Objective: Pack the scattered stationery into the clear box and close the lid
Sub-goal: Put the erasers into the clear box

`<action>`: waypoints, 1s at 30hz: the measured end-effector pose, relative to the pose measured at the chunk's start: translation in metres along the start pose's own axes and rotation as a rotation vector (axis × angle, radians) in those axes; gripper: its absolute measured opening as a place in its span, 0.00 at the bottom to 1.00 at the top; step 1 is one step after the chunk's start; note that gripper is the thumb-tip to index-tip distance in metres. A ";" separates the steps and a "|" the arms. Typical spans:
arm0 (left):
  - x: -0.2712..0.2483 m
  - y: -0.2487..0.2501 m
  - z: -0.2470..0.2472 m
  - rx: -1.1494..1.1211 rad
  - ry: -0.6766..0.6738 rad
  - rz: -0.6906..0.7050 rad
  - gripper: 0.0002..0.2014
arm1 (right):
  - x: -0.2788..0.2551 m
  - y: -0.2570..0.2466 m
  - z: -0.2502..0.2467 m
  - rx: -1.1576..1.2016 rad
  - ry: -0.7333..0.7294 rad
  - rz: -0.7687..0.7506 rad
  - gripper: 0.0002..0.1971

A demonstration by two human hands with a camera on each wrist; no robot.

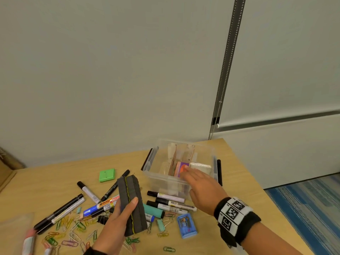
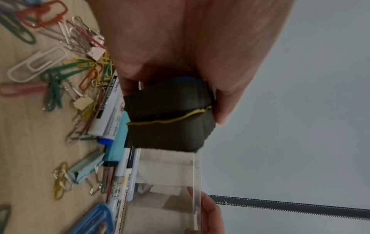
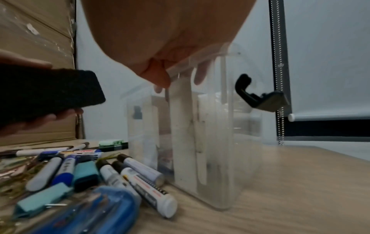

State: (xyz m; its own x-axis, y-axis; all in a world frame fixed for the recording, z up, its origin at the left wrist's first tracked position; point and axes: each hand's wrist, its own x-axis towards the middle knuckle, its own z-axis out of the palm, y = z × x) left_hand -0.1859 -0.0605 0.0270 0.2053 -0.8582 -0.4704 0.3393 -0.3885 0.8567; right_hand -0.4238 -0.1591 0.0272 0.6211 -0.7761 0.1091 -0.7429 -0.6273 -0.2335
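My left hand (image 1: 126, 206) grips a grey felt board eraser (image 1: 130, 203) with a yellow stitch line, thumb on top, above the scattered items. The same eraser (image 2: 170, 117) fills the left wrist view. The clear box (image 1: 152, 162) stands lidless at the table's back right, black latches (image 1: 146, 159) hanging on both ends. Inside are an orange and purple item (image 1: 182, 167), a white pack and card pieces. My right hand (image 1: 189, 181) holds the box's near rim, fingers inside, thumb outside. Markers (image 1: 171, 197), paper clips (image 1: 70, 230), a green block (image 1: 107, 174) and a blue case (image 1: 186, 225) lie loose.
A translucent flat piece (image 1: 16, 225) lies at the table's front left; whether it is the lid is unclear. Cardboard (image 1: 7, 168) leans at the far left. The table's right edge (image 1: 253, 179) drops to blue carpet. The wall stands close behind the box.
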 end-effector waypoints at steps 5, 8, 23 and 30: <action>-0.002 0.007 -0.004 0.092 -0.064 0.130 0.29 | 0.006 -0.010 -0.009 0.115 0.123 0.004 0.21; -0.007 0.014 0.006 0.250 -0.130 0.262 0.37 | 0.016 -0.035 -0.025 0.407 0.062 0.059 0.20; -0.002 0.027 0.000 0.212 -0.111 0.380 0.36 | 0.058 -0.031 -0.079 1.294 -0.153 0.303 0.18; -0.003 0.006 -0.032 0.164 -0.019 0.263 0.39 | 0.086 -0.003 -0.082 0.538 0.375 0.305 0.16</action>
State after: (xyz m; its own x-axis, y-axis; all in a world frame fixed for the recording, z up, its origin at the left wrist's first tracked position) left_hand -0.1551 -0.0497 0.0266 0.2491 -0.9419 -0.2255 0.1241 -0.1998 0.9719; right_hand -0.3882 -0.2293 0.1169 0.2070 -0.9418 0.2650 -0.5835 -0.3362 -0.7393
